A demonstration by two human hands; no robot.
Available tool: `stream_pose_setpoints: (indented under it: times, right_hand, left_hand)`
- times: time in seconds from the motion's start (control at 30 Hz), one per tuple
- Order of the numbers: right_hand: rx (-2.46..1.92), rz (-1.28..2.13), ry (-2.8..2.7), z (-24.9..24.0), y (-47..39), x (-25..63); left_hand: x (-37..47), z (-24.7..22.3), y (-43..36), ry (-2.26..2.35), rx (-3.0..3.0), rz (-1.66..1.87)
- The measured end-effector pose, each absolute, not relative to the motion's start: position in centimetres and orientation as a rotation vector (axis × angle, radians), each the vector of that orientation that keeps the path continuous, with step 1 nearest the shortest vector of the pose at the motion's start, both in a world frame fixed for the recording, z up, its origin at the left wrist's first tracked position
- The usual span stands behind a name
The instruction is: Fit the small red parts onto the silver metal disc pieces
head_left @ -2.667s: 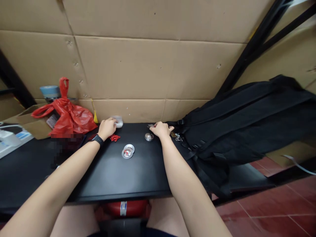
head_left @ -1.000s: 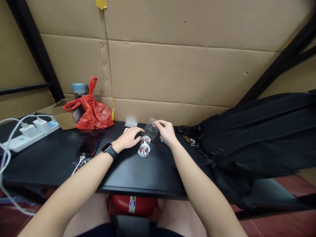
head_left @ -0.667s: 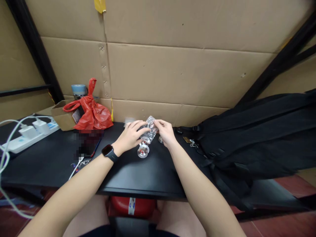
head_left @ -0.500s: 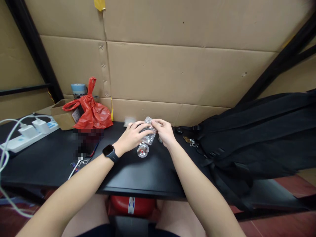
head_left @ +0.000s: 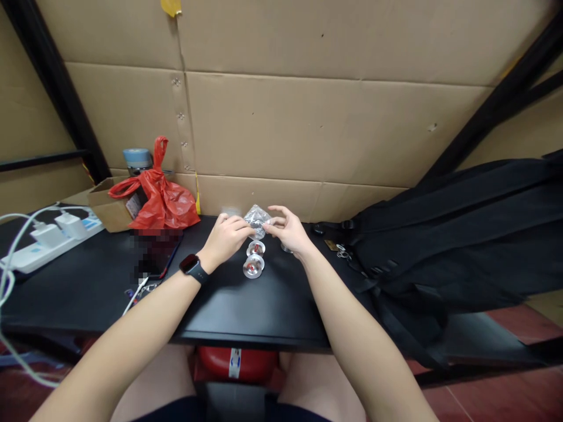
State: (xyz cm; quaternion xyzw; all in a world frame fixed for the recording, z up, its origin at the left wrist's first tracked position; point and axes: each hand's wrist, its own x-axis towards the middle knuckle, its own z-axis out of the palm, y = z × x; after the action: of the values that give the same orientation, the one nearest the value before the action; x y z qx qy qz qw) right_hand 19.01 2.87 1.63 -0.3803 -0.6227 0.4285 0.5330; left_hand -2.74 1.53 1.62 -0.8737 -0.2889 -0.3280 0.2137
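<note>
A crinkled clear plastic bag (head_left: 257,214) is stretched between my hands above the black table. My left hand (head_left: 226,237), with a dark watch on its wrist, pinches the bag's left side. At its right side, the thumb and fingers of my right hand (head_left: 288,232) close on the plastic. Just below the bag, a shiny silver metal disc (head_left: 254,266) with a red centre lies on the table. Touching or nearly touching it is a second metal disc (head_left: 255,248), also with red in the middle. Another shiny round edge (head_left: 286,249) shows partly behind my right hand.
A red plastic bag (head_left: 165,199) and an open cardboard box (head_left: 109,205) stand back left. A white power strip (head_left: 39,249) with chargers lies at far left, near a phone (head_left: 160,255). A black backpack (head_left: 461,234) fills the right side. Cardboard (head_left: 281,129) walls the back.
The plastic bag has moved slightly up and is spread wider between my hands. My left fingers have drawn back to its edge. The second disc now shows fully.
</note>
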Motion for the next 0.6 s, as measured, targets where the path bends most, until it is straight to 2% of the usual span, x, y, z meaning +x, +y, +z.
stream_pose_setpoints:
  times: [0.2, 0.33, 0.6]
  right_hand:
    - [-0.843, 1.041, -1.571, 1.6, 2.7, 19.0]
    - [-0.895, 0.896, -1.609, 1.1, 3.5, 19.2]
    - [-1.032, 0.683, -1.67, 0.3, 4.6, 20.1]
  left_hand:
    - [-2.5, 1.3, 1.7, -0.788, -2.443, -0.86]
    - [-2.8, 1.5, 2.1, -0.835, -2.453, -0.798]
    - [-7.1, 1.6, 5.5, -1.318, -2.271, -0.782]
